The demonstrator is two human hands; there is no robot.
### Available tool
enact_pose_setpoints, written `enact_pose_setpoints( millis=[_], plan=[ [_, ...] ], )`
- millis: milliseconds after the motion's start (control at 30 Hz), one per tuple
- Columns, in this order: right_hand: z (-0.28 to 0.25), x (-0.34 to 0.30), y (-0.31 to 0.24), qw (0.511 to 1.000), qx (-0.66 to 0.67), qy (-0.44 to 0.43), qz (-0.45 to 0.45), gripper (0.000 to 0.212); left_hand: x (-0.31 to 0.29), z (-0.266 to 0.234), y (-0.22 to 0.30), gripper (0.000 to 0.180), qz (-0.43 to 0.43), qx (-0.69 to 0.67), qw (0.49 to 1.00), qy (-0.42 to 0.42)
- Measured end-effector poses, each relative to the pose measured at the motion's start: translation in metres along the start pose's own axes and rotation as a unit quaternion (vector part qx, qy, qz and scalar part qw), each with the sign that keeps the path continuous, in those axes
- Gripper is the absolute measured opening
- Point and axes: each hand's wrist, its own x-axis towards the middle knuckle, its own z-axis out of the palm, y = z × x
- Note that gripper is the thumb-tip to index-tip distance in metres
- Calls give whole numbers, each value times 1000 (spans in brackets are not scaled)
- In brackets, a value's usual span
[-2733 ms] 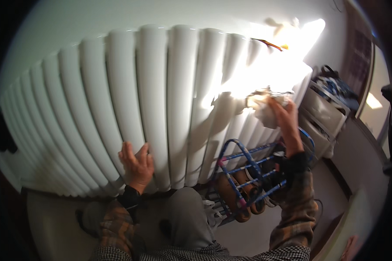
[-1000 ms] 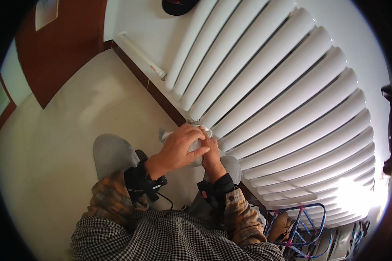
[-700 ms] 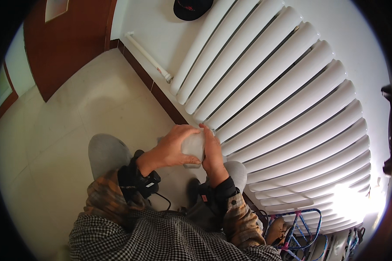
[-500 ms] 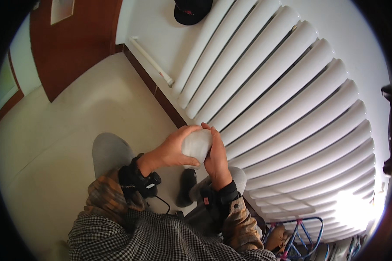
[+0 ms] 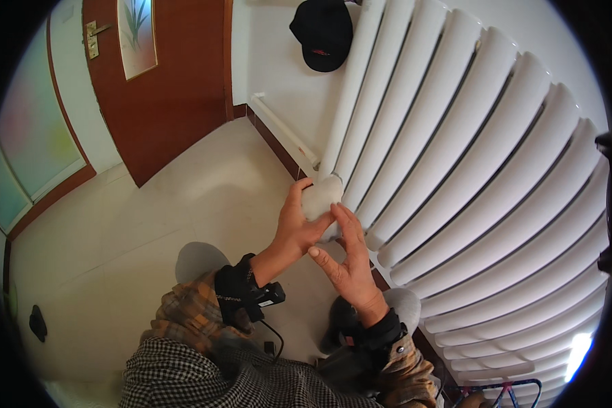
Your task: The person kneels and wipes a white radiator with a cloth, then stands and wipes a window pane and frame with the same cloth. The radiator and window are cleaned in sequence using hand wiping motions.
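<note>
A soft-looking white wad (image 5: 321,196), perhaps a folded cloth, is in my left hand (image 5: 296,230); its thumb and fingers curve round it. The wad is up against or just in front of the lower left end of the white radiator (image 5: 449,163); whether it touches cannot be told. My right hand (image 5: 352,270) is just to the right, with thumb and fingers apart. Its fingertips come near my left thumb and the edge of the wad. Part of the wad is hidden behind both hands.
A black cap (image 5: 323,34) hangs on the wall beside the radiator. A white pipe (image 5: 285,132) runs low along that wall. At the far left stands a brown door (image 5: 177,88). A blue wire rack (image 5: 523,386) is at lower right, and a dark object (image 5: 38,323) lies on the floor.
My view has tilted up toward the door. The white wad, earlier cupped between both hands, is now in my left hand near the radiator's end; my right hand has loosened and drawn back.
</note>
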Motion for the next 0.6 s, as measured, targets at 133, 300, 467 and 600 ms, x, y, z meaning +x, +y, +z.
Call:
enact_pose_setpoints(
  millis=[133, 300, 467, 600],
  plan=[
    [1, 53, 3, 994, 11, -98, 51, 97, 20, -19, 3, 52, -49, -64, 996, -24],
    [23, 84, 46, 987, -34, -160, -6, 80, 20, -61, -14, 50, -155, -157, 975, -36],
    [62, 88, 85, 972, 88, -213, 35, 70, -9, -94, -42, 48, -259, -207, 942, -55],
    [60, 88, 92, 943, 69, -323, -32, 69, -13, -114, -36, 47, -331, -184, 923, -69]
  ],
)
